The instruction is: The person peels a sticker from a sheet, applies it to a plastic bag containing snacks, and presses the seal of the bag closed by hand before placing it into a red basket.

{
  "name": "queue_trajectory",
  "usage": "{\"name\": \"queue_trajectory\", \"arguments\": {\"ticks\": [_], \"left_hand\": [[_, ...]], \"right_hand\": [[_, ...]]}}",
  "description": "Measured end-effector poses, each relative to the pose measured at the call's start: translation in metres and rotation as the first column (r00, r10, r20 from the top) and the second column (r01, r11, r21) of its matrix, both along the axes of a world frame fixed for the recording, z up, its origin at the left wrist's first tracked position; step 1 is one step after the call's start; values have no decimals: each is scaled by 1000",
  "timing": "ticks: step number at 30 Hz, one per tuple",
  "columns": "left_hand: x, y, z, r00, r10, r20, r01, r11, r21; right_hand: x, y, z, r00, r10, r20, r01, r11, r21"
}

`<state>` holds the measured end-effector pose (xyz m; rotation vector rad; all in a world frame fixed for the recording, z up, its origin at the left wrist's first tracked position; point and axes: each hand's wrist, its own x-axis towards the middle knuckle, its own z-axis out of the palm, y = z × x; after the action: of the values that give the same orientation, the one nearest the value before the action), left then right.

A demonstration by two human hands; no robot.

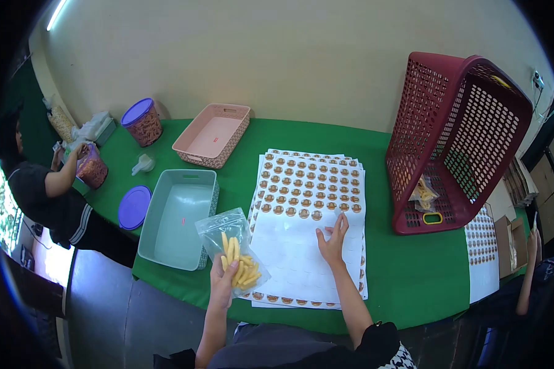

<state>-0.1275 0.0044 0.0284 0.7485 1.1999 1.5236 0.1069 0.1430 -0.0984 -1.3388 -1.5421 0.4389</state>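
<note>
My left hand (223, 283) grips a clear zip bag (232, 246) of yellow stick-shaped snacks, held over the left edge of the sticker sheets. My right hand (333, 241) is over the top sticker sheet (289, 246), thumb and fingers apart, with the fingertips at the lowest row of round brown stickers. Nothing can be made out between those fingers. Rows of stickers fill the sheet's upper part, while its lower part is bare white. More sheets lie stacked beneath it.
Left are a green basket (181, 215), pink basket (212, 135), purple lid (135, 208), scoop (143, 163) and lidded tub (143, 123). A maroon basket (406, 141) lies sideways on the right, with a bag inside. People stand at both sides, one handling a tub (92, 170).
</note>
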Motion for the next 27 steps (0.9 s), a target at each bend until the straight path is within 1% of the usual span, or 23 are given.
{"name": "queue_trajectory", "arguments": {"ticks": [1, 2, 4, 5, 7, 8, 9, 10, 11, 13, 14, 15, 17, 18, 20, 21, 23, 24, 25, 27], "left_hand": [[2, -2, 0, 1000, -16, 2, 16, 1000, 0], [4, -4, -1, 1000, -19, 8, 19, 1000, 1], [9, -5, -5, 999, -48, 19, 49, 999, -8], [11, -4, -7, 998, -57, 22, 58, 998, -7], [14, -2, -13, 991, -119, 56, 122, 992, -46], [17, 0, -19, 990, -130, 55, 133, 990, -49], [20, 3, -28, 991, -121, 54, 126, 987, -96], [24, 6, -35, 993, -111, 52, 117, 983, -145], [28, 9, -42, 992, -117, 54, 124, 981, -147], [35, 15, -54, 984, -176, -16, 169, 963, -209], [40, 18, -61, 980, -198, -3, 193, 960, -205], [44, 21, -68, 980, -200, -2, 195, 958, -211], [50, 28, -82, 958, -288, 16, 285, 936, -205], [53, 29, -89, 960, -280, -1, 275, 940, -202], [54, 31, -101, 963, -270, -6, 262, 941, -215], [55, 31, -106, 967, -256, -8, 248, 941, -231], [53, 27, -116, 972, -233, 4, 226, 939, -260], [50, 26, -121, 981, -171, 95, 192, 932, -307], [46, 26, -125, 978, -102, 181, 162, 921, -355], [43, 23, -128, 977, -101, 190, 167, 914, -370]], "right_hand": [[3, -2, 1, 999, -33, 33, 30, 995, 94], [7, -4, 1, 999, -36, 38, 32, 995, 95], [18, -4, 3, 998, 40, -50, -42, 999, -34], [24, -1, 4, 998, 32, -47, -33, 999, -33], [34, 7, 4, 992, 126, -29, -129, 966, -224], [34, 10, 1, 996, 85, 13, -82, 985, -150], [34, 11, -1, 997, 74, 11, -71, 986, -152], [33, 12, -4, 996, 60, 59, -52, 989, -138], [33, 14, -6, 993, 48, 108, -35, 992, -122], [33, 19, -7, 991, 49, 121, -38, 995, -94], [34, 22, -7, 990, 58, 129, -50, 997, -66], [34, 23, -4, 990, 56, 129, -47, 996, -72], [34, 27, 4, 990, 17, 143, 7, 986, -168], [36, 32, 2, 990, 16, 140, 8, 986, -167], [40, 43, -2, 990, 20, 138, 12, 973, -231], [42, 48, -6, 990, 21, 138, 12, 972, -236], [46, 58, -16, 984, -104, -144, 86, 988, -129], [48, 62, -16, 928, -165, -335, 83, 966, -247], [49, 65, -16, 929, -163, -332, 79, 964, -254], [52, 62, -12, 838, -167, -519, -10, 948, -319]]}}
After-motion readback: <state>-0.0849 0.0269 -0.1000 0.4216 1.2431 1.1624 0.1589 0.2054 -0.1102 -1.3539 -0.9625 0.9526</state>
